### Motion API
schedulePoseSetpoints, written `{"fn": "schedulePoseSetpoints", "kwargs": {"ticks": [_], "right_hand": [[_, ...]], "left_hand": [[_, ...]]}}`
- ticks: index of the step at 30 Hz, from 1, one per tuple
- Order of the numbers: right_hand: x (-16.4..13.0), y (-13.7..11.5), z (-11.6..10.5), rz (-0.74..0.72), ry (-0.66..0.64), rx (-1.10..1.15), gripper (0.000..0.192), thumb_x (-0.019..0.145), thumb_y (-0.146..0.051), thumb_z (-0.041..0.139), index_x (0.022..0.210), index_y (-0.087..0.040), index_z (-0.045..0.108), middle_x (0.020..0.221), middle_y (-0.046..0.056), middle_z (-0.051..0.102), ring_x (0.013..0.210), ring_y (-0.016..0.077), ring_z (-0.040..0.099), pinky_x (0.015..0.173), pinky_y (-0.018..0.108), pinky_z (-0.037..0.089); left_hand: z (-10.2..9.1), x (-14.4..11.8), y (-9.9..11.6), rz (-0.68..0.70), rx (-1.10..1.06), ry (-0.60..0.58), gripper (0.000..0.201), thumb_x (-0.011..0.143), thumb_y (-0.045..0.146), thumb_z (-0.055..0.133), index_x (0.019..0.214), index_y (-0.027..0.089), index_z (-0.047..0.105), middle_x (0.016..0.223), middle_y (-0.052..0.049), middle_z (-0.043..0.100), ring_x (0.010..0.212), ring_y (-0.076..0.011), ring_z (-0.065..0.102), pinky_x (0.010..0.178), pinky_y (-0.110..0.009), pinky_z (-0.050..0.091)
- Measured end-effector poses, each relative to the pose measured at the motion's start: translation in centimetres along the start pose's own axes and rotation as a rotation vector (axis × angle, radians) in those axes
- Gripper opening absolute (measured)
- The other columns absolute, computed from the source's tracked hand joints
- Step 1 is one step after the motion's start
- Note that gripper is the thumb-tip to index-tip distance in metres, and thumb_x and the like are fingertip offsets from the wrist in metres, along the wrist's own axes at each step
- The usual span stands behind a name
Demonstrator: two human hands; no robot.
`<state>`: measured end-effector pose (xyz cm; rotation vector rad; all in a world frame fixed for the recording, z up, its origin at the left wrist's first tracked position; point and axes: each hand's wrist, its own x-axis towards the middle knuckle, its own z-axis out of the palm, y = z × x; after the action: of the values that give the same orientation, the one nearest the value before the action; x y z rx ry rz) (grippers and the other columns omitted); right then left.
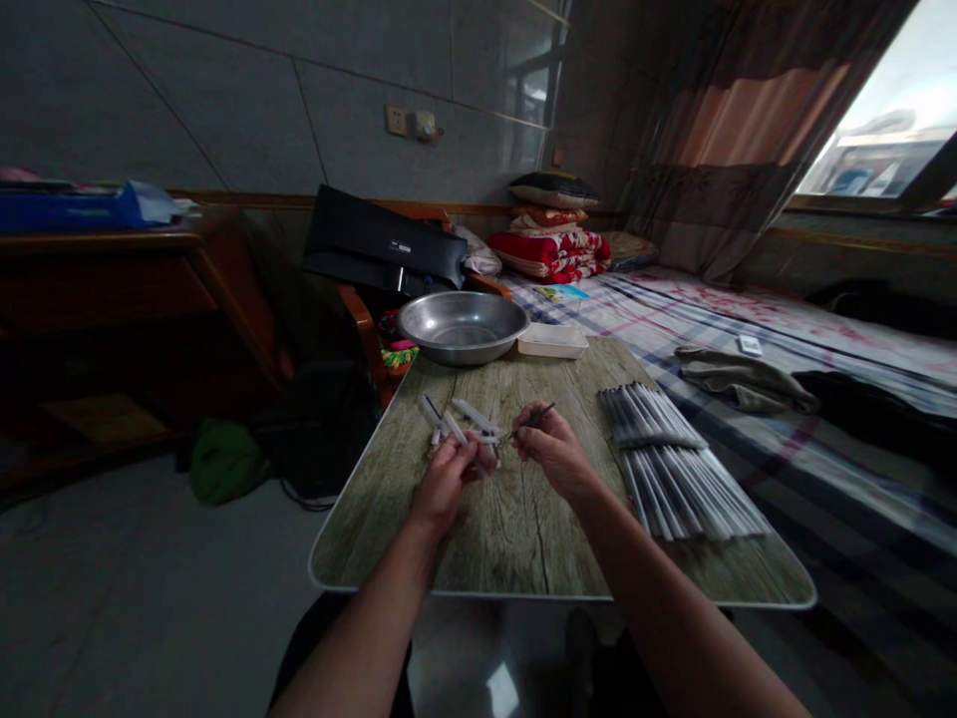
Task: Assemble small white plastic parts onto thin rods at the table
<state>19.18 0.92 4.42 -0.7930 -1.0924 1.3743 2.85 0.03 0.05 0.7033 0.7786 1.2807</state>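
My left hand (447, 477) is closed around a slim whitish translucent piece (455, 429) that points up and away from me. In my right hand (551, 447) the fingers pinch a thin dark stick (539, 415), its kind too small to make out. Both hands are above the middle of the table, close together. Several short whitish pieces (476, 415) lie loosely just beyond my left hand. To the right of my right hand lie two overlapping rows of long, thin white-grey tubes with dark tips (673, 459).
A wood-patterned table (493, 548) carries a metal basin (464, 327) and a shallow white tray (553, 342) at its far end. A bed (643, 299) with folded bedding (549, 249) runs along the right. A wooden chair holding a black panel (381, 244) stands behind.
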Motion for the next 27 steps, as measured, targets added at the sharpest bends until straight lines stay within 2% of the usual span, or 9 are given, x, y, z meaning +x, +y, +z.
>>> {"fn": "schedulePoseSetpoints", "kwargs": {"ticks": [4, 7, 12, 21, 27], "right_hand": [[0.1, -0.6, -0.5, -0.012, 0.025, -0.004, 0.024, 0.074, -0.035, 0.069, 0.083, -0.020, 0.052, 0.069, -0.003, 0.057, 0.060, 0.0102, 0.055, 0.051, 0.020, 0.043], [0.3, -1.0, -0.8, -0.060, 0.098, 0.001, 0.027, 0.073, -0.039, 0.070, 0.083, -0.020, 0.053, 0.073, -0.001, 0.059, 0.064, 0.0116, 0.057, 0.051, 0.021, 0.045], [0.4, -1.4, -1.1, -0.041, 0.096, -0.043, 0.029, 0.072, -0.041, 0.070, 0.082, -0.019, 0.052, 0.072, -0.001, 0.059, 0.064, 0.0120, 0.057, 0.049, 0.021, 0.042], [0.6, -1.1, -1.4, -0.023, 0.031, -0.231, 0.025, 0.074, -0.040, 0.065, 0.080, -0.019, 0.052, 0.063, -0.003, 0.058, 0.057, 0.0105, 0.051, 0.050, 0.021, 0.037], [0.5, -1.9, -1.9, -0.018, -0.131, -0.348, 0.022, 0.074, -0.037, 0.065, 0.074, -0.018, 0.054, 0.060, -0.004, 0.052, 0.052, 0.0085, 0.044, 0.050, 0.022, 0.035]], "left_hand": [[0.5, -1.0, -0.1, -0.075, 0.151, -0.246, 0.025, 0.078, 0.034, 0.067, 0.096, 0.018, 0.064, 0.058, 0.002, 0.053, 0.042, -0.0075, 0.042, 0.041, -0.019, 0.029], [0.6, -1.5, -0.2, -0.126, 0.224, -0.331, 0.026, 0.080, 0.035, 0.065, 0.100, 0.019, 0.065, 0.058, 0.004, 0.047, 0.043, -0.0057, 0.035, 0.041, -0.018, 0.019], [0.6, -1.6, -0.2, -0.170, 0.261, -0.339, 0.027, 0.080, 0.038, 0.064, 0.099, 0.019, 0.066, 0.060, 0.004, 0.044, 0.045, -0.0059, 0.033, 0.043, -0.019, 0.017], [0.6, -1.5, -0.1, -0.129, 0.309, -0.362, 0.028, 0.080, 0.039, 0.065, 0.097, 0.017, 0.066, 0.060, 0.004, 0.042, 0.050, -0.0075, 0.033, 0.047, -0.020, 0.021], [0.2, -1.4, -0.5, -0.099, 0.444, -0.436, 0.027, 0.084, 0.041, 0.059, 0.097, 0.017, 0.062, 0.066, 0.004, 0.043, 0.058, -0.0085, 0.036, 0.054, -0.020, 0.026]]}}
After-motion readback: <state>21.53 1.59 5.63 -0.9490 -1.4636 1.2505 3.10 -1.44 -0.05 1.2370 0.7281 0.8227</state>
